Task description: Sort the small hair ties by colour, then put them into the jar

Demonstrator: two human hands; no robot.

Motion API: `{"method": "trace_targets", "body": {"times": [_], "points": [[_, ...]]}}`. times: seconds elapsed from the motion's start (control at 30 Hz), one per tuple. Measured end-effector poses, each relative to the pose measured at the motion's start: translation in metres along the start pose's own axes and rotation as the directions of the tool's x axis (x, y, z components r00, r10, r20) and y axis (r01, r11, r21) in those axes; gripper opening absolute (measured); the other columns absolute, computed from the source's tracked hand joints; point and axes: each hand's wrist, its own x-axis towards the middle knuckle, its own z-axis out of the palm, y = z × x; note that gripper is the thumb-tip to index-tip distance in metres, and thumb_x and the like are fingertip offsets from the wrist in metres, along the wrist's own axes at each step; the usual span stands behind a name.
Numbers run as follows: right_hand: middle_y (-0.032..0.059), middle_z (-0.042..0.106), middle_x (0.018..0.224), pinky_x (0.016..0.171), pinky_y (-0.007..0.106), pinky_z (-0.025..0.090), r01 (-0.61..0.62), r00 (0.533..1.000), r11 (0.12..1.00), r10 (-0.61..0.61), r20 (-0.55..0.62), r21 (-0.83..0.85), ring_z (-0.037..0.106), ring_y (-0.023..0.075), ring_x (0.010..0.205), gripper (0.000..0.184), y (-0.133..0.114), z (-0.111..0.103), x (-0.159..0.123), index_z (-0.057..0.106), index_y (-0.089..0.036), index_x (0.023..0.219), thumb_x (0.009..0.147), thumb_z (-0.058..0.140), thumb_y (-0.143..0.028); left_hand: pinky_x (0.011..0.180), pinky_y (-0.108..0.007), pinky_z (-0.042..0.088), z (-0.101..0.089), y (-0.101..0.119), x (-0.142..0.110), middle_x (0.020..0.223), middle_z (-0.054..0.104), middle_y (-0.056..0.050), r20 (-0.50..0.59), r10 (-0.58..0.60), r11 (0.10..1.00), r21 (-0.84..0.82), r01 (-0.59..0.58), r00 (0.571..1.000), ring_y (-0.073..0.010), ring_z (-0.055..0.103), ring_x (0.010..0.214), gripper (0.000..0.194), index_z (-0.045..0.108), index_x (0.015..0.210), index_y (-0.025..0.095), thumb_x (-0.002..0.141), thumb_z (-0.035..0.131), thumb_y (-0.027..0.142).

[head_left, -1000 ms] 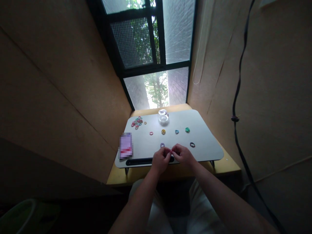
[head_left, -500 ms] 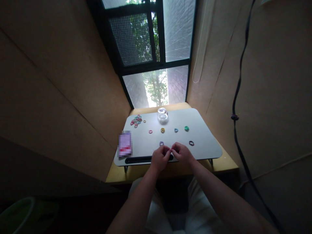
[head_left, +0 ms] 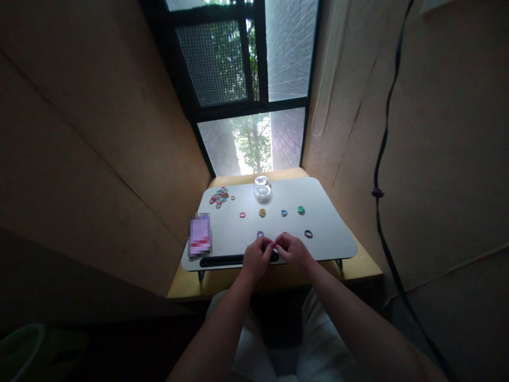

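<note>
My left hand (head_left: 256,257) and my right hand (head_left: 291,252) meet fingertip to fingertip over the near edge of a small white lap table (head_left: 330,233). Both are pinched shut on a tiny reddish rubber band (head_left: 275,246) between them. Single bands lie on the table beyond: purple (head_left: 260,234), dark purple (head_left: 308,234), pink (head_left: 242,215), yellow (head_left: 262,213), blue (head_left: 283,213) and green (head_left: 301,210). A pile of several mixed bands (head_left: 218,197) sits at the far left.
A clear round container (head_left: 263,190) stands at the table's far middle. A blurred purple card (head_left: 199,235) lies at the left front beside a black slot (head_left: 222,260). Board walls close in both sides; a window is ahead. A black cable (head_left: 377,175) hangs right.
My hands stay pinched together in the same place on the table. The view has shifted slightly; nothing on the table has moved.
</note>
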Motion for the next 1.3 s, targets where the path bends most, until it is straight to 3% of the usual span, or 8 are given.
{"method": "trace_targets", "body": {"times": [0.83, 1.3], "points": [[0.0009, 0.063, 0.069, 0.063, 0.027, 0.043, 0.010, 1.000, 1.000, -0.010, 0.003, 0.017, 0.057, 0.0151, 0.065, 0.010, 0.0017, -0.0001, 0.0004, 0.060, -0.020, 0.075, 0.084, 0.057, -0.022, 0.067, -0.025, 0.045, 0.0000, 0.0003, 0.0001, 0.079, 0.071, -0.001, 0.006, 0.009, 1.000, -0.017, -0.009, 1.000, -0.0136, 0.062, 0.069, 0.014, 0.069, 0.089, 0.021, 0.087, 0.059, 0.030], [-0.0003, 0.059, 0.067, 0.056, 0.025, 0.039, -0.012, 1.000, 1.000, 0.012, -0.004, 0.024, 0.051, 0.0133, 0.059, 0.007, 0.0023, 0.0013, -0.0004, 0.060, -0.019, 0.077, 0.081, 0.059, -0.023, 0.064, -0.024, 0.043, 0.0005, 0.0005, -0.0009, 0.074, 0.067, 0.001, -0.008, -0.002, 1.000, -0.021, 0.001, 1.000, -0.0126, 0.060, 0.066, 0.013, 0.067, 0.088, 0.020, 0.088, 0.058, 0.030]]}}
